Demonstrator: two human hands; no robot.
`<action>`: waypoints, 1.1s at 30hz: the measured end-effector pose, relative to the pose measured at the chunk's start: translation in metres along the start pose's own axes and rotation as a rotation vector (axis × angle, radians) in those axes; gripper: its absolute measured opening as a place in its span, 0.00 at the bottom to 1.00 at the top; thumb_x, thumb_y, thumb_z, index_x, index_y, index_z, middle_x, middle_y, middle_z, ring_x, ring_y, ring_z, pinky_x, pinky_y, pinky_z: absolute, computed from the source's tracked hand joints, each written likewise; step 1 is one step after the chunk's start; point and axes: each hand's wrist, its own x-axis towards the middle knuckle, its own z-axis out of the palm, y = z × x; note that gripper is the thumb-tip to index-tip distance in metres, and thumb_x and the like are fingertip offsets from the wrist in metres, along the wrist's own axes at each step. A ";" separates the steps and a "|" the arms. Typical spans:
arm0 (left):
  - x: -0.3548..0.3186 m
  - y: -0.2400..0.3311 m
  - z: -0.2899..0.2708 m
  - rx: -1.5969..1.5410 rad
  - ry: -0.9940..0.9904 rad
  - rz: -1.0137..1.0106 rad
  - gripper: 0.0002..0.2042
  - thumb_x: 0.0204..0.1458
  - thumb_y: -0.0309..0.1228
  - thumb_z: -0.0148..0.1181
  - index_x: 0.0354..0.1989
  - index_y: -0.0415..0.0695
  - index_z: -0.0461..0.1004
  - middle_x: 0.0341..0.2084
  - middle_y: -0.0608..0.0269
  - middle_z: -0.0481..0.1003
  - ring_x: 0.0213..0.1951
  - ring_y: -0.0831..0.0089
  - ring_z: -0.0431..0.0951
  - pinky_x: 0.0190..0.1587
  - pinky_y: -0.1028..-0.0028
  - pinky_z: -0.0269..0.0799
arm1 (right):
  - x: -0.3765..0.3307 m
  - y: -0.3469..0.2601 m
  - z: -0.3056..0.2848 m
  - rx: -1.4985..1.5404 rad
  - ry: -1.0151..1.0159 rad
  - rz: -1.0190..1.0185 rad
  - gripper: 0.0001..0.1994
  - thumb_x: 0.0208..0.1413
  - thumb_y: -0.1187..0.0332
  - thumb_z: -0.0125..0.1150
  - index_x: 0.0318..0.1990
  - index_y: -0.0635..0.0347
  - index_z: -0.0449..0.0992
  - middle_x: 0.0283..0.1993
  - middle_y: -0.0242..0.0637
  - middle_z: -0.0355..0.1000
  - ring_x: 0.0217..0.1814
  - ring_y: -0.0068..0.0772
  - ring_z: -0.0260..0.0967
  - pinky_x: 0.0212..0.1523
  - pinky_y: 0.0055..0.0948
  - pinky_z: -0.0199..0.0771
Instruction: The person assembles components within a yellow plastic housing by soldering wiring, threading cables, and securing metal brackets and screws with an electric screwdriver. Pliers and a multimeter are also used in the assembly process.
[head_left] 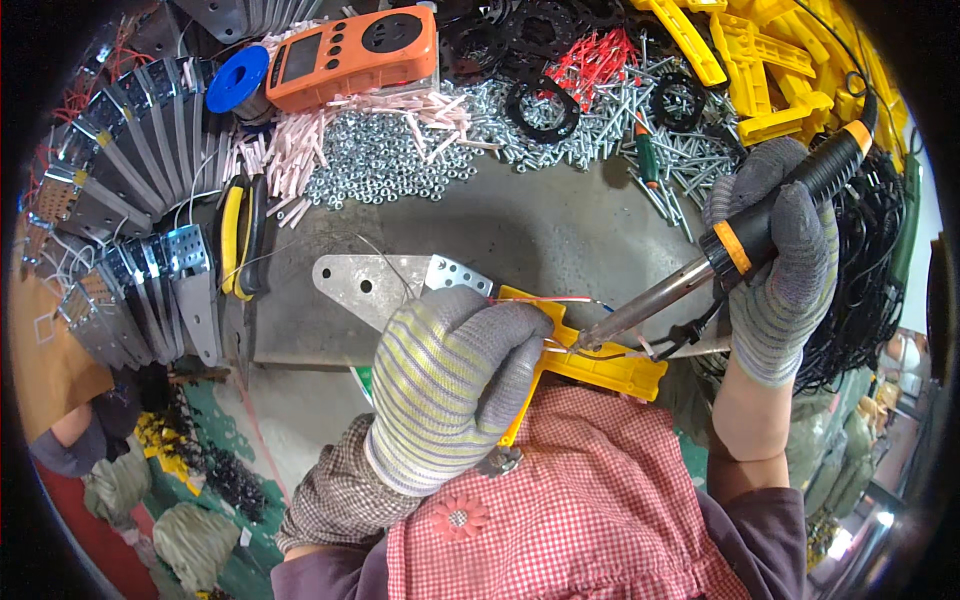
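Note:
My left hand (455, 375), in a striped knit glove, is closed over a yellow plastic part (610, 372) at the bench's near edge. A thin wire (378, 250) runs into the glove from behind; the fingers hide its course. My right hand (785, 270), gloved too, grips the black handle of a soldering iron (660, 295). Its tip points left and down, at or very near thin leads beside my left fingertips. A red and white wire (550, 299) and a dark lead (615, 354) cross the yellow part. Just beyond my left hand lies a flat metal plate (345, 283) with a perforated end.
Across the back are nuts (375, 160), screws (540, 135), an orange meter (350, 58) and a blue spool (238, 80). Yellow-handled pliers (236, 235) and stacked metal plates (150, 140) stand left. Yellow parts (765, 70) and black cables (870, 260) crowd the right.

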 end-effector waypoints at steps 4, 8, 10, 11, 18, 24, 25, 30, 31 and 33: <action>-0.003 0.000 0.001 0.020 0.025 -0.021 0.05 0.58 0.25 0.67 0.42 0.44 0.82 0.36 0.57 0.79 0.33 0.59 0.79 0.38 0.64 0.75 | 0.002 0.000 0.002 -0.014 -0.009 -0.008 0.22 0.62 0.59 0.71 0.58 0.63 0.79 0.48 0.37 0.80 0.48 0.29 0.77 0.55 0.32 0.78; 0.004 -0.002 -0.005 0.047 0.090 0.032 0.05 0.59 0.25 0.66 0.43 0.43 0.82 0.36 0.58 0.80 0.35 0.61 0.80 0.39 0.65 0.75 | 0.010 -0.001 -0.002 -0.067 -0.001 -0.039 0.21 0.63 0.59 0.70 0.57 0.63 0.79 0.47 0.36 0.79 0.48 0.28 0.76 0.54 0.32 0.78; 0.005 -0.003 -0.011 0.023 0.143 -0.006 0.08 0.56 0.26 0.70 0.44 0.46 0.82 0.39 0.58 0.82 0.38 0.55 0.81 0.43 0.58 0.76 | 0.016 -0.003 -0.008 -0.033 0.002 -0.056 0.20 0.63 0.59 0.69 0.56 0.63 0.79 0.47 0.35 0.79 0.47 0.26 0.76 0.53 0.29 0.77; 0.007 -0.004 -0.015 0.028 0.144 0.004 0.08 0.56 0.26 0.70 0.44 0.46 0.82 0.39 0.58 0.82 0.38 0.55 0.81 0.43 0.58 0.76 | 0.017 -0.005 -0.010 -0.029 0.006 -0.066 0.20 0.63 0.59 0.69 0.56 0.63 0.79 0.47 0.35 0.79 0.47 0.26 0.76 0.53 0.29 0.77; 0.047 -0.036 -0.032 0.326 0.337 0.104 0.06 0.56 0.21 0.65 0.41 0.42 0.82 0.35 0.54 0.82 0.40 0.53 0.81 0.46 0.59 0.75 | 0.028 -0.010 -0.019 0.125 0.125 -0.036 0.14 0.68 0.63 0.63 0.53 0.62 0.77 0.43 0.34 0.78 0.41 0.22 0.76 0.43 0.24 0.77; 0.056 -0.052 -0.022 0.366 0.279 -0.042 0.08 0.57 0.23 0.65 0.45 0.42 0.83 0.39 0.49 0.83 0.44 0.46 0.83 0.51 0.55 0.78 | 0.070 -0.022 0.003 -0.207 0.072 -0.109 0.14 0.67 0.70 0.61 0.56 0.65 0.80 0.49 0.42 0.83 0.48 0.26 0.82 0.50 0.24 0.81; 0.055 -0.050 -0.024 0.347 0.277 -0.095 0.08 0.57 0.24 0.66 0.44 0.42 0.83 0.40 0.49 0.83 0.43 0.47 0.83 0.51 0.56 0.78 | 0.080 -0.016 0.010 -0.219 -0.053 -0.139 0.15 0.66 0.72 0.61 0.57 0.66 0.80 0.52 0.43 0.84 0.50 0.29 0.83 0.52 0.25 0.81; 0.064 -0.060 -0.025 0.369 0.315 0.014 0.07 0.58 0.26 0.66 0.44 0.44 0.82 0.37 0.53 0.83 0.40 0.51 0.83 0.43 0.56 0.79 | 0.122 0.013 0.024 -0.526 -0.042 -0.543 0.14 0.61 0.77 0.66 0.53 0.66 0.83 0.49 0.43 0.86 0.47 0.34 0.85 0.51 0.29 0.82; 0.065 -0.059 -0.025 0.366 0.316 0.018 0.07 0.58 0.26 0.66 0.44 0.44 0.82 0.37 0.53 0.83 0.40 0.51 0.83 0.43 0.56 0.79 | 0.127 0.013 0.026 -0.530 -0.040 -0.546 0.14 0.61 0.77 0.66 0.53 0.66 0.83 0.49 0.43 0.86 0.47 0.34 0.85 0.51 0.29 0.82; 0.068 -0.053 -0.027 0.330 0.307 0.013 0.06 0.57 0.22 0.65 0.42 0.41 0.82 0.36 0.52 0.83 0.40 0.49 0.83 0.45 0.57 0.79 | 0.137 0.010 0.029 -0.645 -0.014 -0.630 0.11 0.61 0.76 0.67 0.50 0.66 0.84 0.46 0.43 0.85 0.45 0.37 0.84 0.49 0.31 0.82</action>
